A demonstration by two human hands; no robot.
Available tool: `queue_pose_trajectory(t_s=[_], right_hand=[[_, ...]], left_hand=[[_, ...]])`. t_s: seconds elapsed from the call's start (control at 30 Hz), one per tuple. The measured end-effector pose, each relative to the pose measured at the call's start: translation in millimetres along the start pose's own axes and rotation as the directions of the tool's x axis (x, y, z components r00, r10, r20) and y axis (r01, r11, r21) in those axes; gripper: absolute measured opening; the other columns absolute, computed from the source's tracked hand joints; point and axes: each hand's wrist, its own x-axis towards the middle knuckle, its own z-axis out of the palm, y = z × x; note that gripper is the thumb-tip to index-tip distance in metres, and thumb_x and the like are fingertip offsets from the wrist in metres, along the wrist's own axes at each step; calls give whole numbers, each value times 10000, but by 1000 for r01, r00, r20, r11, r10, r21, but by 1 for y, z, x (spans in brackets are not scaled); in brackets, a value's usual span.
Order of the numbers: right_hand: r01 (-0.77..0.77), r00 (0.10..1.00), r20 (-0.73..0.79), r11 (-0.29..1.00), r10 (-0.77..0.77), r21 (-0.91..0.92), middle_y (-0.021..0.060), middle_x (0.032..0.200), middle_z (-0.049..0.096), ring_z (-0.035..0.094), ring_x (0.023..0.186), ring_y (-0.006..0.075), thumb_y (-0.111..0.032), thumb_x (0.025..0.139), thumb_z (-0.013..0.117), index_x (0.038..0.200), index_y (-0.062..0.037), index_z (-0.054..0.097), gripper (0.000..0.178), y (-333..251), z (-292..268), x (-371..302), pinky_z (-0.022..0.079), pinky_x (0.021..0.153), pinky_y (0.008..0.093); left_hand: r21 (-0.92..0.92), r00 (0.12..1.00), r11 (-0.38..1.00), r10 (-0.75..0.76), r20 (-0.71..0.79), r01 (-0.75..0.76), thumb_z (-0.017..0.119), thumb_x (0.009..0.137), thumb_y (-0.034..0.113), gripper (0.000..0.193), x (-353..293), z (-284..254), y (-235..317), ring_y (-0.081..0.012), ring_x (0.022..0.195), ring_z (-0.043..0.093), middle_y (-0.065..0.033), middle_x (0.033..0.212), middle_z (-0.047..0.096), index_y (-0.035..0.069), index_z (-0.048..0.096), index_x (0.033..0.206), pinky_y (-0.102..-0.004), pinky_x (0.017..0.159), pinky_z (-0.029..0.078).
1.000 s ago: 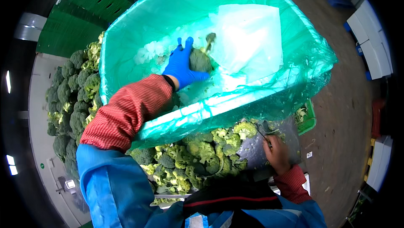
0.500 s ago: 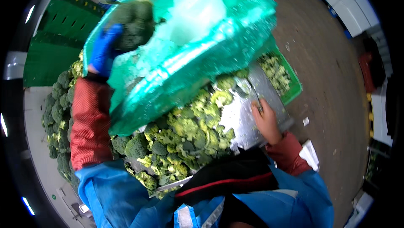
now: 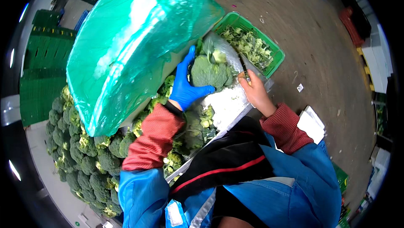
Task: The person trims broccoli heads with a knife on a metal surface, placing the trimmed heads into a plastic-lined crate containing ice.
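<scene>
My left hand (image 3: 185, 85), in a blue glove, curves round a large broccoli head (image 3: 210, 74), thumb on its near side and fingers along its left. The head's cut stalk and leaves point away from me. Just right of it, my bare right hand (image 3: 255, 92) is closed on a slim knife (image 3: 243, 63), its blade pointing away over the metal worktop (image 3: 223, 106). Loose broccoli pieces (image 3: 195, 129) lie under and beside my left wrist.
A green plastic liner (image 3: 122, 55) bulges over the far left of the worktop. Beyond the right end stands a green crate (image 3: 276, 57) of trimmings. A big broccoli heap (image 3: 88, 165) fills the left, near stacked green crates (image 3: 35, 80). White material (image 3: 310, 125) sits by my right sleeve.
My left hand has brought the broccoli head from above the liner down and right to the worktop beside the knife. The view has shifted, and more of the left heap shows.
</scene>
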Motion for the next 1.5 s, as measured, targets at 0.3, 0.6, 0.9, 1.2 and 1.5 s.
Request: queue_pose_trajectory(t_s=[0.3,0.6,0.9,1.2,1.5], right_hand=[[375,926,264,728,-269,-573,216,721,605,604,690,398,-138,886,533,959,-6,474,162,6,-12,-20,468,574,478],[154,954,296,915,-40,-373,242,830,624,641,717,295,-147,875,451,1052,-16,546,240,21,-2,21,508,604,378],[376,922,236,862,-309,-340,268,813,589,585,765,437,-135,868,521,1083,5,494,258,69,-4,57,446,635,475],[432,900,300,557,-316,-709,266,1012,612,587,920,425,-207,820,651,1260,-6,409,541,18,30,48,460,764,450],[388,922,309,579,-234,-717,235,967,625,584,895,420,-131,829,615,1148,31,478,383,13,45,50,461,712,464]], left_hand=[[246,997,966,-81,-10,81,868,488,299,1233,-25,38,-8,-353,1267,341,-187,1413,341,34,156,1460,-401,1061,269],[390,994,916,58,95,-91,825,572,274,1048,-22,61,-5,-364,1293,325,-184,1448,311,14,267,1420,-425,1091,249],[32,990,994,-105,-94,109,862,585,289,1060,-59,18,9,-280,1268,364,-141,1427,329,99,265,1440,-402,1050,308],[-890,767,385,-639,-65,245,550,825,536,784,-239,-125,56,-308,1251,432,-122,1403,399,121,277,1431,-513,1007,367],[-687,304,707,-626,-719,-168,540,770,678,829,-358,-293,64,-369,1242,423,-125,1379,420,187,328,1403,-647,905,412]])
